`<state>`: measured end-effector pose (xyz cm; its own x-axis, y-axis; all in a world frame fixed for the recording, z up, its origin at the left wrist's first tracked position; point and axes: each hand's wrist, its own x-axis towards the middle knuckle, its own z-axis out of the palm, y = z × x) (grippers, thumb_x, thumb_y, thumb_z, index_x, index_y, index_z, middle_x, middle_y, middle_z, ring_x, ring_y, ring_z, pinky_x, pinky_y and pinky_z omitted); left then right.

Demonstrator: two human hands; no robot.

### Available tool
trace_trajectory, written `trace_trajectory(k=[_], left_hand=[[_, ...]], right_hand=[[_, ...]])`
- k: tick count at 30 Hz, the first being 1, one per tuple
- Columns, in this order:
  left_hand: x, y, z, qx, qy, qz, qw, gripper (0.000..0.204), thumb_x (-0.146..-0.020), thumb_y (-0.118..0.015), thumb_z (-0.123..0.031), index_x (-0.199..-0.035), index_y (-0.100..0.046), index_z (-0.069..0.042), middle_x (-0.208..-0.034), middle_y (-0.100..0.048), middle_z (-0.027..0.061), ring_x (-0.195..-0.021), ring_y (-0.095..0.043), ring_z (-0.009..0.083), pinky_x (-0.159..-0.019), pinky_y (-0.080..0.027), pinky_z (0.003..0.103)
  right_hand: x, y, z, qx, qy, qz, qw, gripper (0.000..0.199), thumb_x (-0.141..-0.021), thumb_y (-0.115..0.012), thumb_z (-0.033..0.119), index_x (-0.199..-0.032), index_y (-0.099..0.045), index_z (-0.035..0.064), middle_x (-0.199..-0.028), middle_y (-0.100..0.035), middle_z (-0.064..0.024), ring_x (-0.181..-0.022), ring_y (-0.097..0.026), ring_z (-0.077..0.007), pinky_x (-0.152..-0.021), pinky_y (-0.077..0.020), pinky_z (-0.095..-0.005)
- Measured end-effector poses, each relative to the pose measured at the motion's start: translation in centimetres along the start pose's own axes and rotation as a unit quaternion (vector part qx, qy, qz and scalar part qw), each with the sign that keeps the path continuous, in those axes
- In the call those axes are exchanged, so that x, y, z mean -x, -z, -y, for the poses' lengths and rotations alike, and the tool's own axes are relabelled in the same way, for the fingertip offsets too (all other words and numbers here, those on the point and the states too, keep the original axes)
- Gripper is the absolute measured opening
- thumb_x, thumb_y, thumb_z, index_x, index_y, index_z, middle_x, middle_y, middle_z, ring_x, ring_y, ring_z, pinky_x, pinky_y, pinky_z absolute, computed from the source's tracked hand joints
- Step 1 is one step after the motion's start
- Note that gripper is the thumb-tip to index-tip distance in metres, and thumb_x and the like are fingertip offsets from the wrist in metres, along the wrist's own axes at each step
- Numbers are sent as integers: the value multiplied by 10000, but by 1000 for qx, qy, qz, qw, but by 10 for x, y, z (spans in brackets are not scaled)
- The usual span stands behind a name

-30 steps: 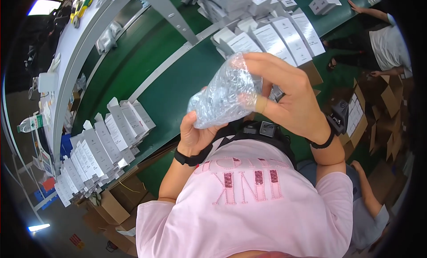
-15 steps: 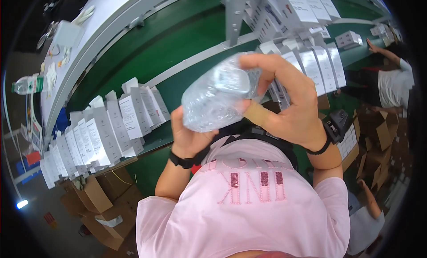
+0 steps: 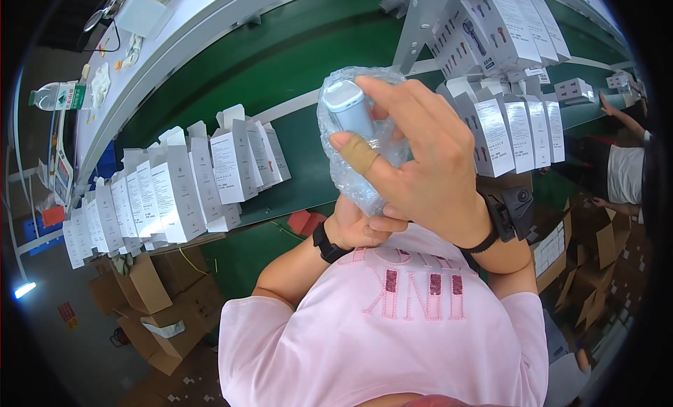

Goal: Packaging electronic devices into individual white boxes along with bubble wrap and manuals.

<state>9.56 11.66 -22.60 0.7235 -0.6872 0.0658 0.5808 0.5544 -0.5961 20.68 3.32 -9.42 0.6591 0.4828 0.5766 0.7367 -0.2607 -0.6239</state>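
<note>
Grip: right hand point(image 3: 434, 151) part-curled, thumb and fingers holding the pale-blue device point(image 3: 354, 114), upper centre; left hand point(image 3: 356, 223) closed round the bubble wrap's point(image 3: 348, 174) lower end. Device's top exposed, remainder wrapped. White cartons point(image 3: 168, 200), flaps raised, line the desk point(image 3: 303, 158) at left.

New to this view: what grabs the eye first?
Front and centre, the pale blue device in clear bubble wrap, with the right hand gripping it and the left hand holding the wrap's lower end. Next, the row of white boxes with raised flaps along the green bench at left, and more white boxes at right.
</note>
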Motion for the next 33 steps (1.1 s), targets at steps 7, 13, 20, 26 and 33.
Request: trace_trajectory(k=[7,13,20,26,33], left_hand=[[14,0,-9,-95,-108,-11,990,612,-834,-555,-503,-1274,-490,-82,-976,-533,111,-674,-462,196,-472,-373,232],[25,-7,-28,-210,-264,-161,927,643,-893,-381,-561,-1273,-510,-57,-1008,-590,158,-712,-527,248,-592,-481,310],[-7,25,-42,-255,-71,-84,961,634,-929,-397,-506,-1301,-470,2,-1143,-612,205,-934,-652,340,-818,-575,442],[-35,-21,-58,-571,-164,-278,755,735,-947,-537,-444,-1468,-276,3,-1392,-430,257,-1271,-472,328,-1039,-409,435],[-207,-102,-63,-883,-379,-148,235,934,-816,-703,-443,-1403,-262,134,-1292,-470,322,-1219,-475,390,-1033,-382,408]], right_hand=[[0,13,-13,-2,111,34,993,541,-728,-808,211,-1175,-604,-15,-821,-583,-101,-676,-532,-246,-589,-452,-318],[53,42,-101,-261,-134,-68,953,1076,-675,-833,479,-1469,-283,6,-1354,-442,-156,-1135,-498,-242,-971,-377,-361],[53,6,-97,-573,-314,109,749,882,-754,-785,314,-1450,-313,50,-1055,-636,-199,-972,-639,-310,-946,-482,-478],[59,50,-129,-596,-299,-8,745,216,-862,-630,238,-974,-562,66,-786,-558,-106,-736,-584,-228,-874,-514,-498],[89,146,-138,-542,-372,-78,750,264,-871,-623,329,-899,-532,83,-799,-550,-83,-751,-581,-201,-771,-526,-410]])
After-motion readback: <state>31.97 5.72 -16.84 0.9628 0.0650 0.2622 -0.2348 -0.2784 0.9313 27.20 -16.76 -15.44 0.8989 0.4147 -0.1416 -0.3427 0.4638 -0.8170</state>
